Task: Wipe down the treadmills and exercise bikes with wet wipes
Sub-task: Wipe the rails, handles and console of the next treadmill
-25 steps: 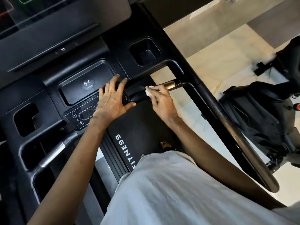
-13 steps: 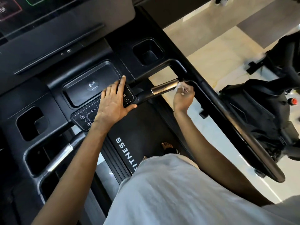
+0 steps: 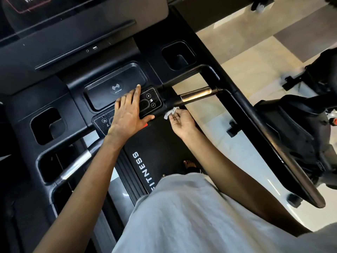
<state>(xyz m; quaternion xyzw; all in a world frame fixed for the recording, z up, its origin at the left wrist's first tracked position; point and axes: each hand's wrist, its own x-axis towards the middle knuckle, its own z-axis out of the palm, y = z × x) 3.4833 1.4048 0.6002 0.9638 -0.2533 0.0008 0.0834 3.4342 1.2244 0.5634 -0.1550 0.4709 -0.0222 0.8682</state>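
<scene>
Right grip (image 3: 182,122) moved back under handlebar (image 3: 196,94), pinching wet wipe (image 3: 170,112), left grip (image 3: 127,115) spread flat on control panel (image 3: 151,103).

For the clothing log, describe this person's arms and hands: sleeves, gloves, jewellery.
Both forearms are bare. The left hand and right hand wear no gloves, and no watch, bracelet or ring shows. A light grey garment covers the torso.
</scene>
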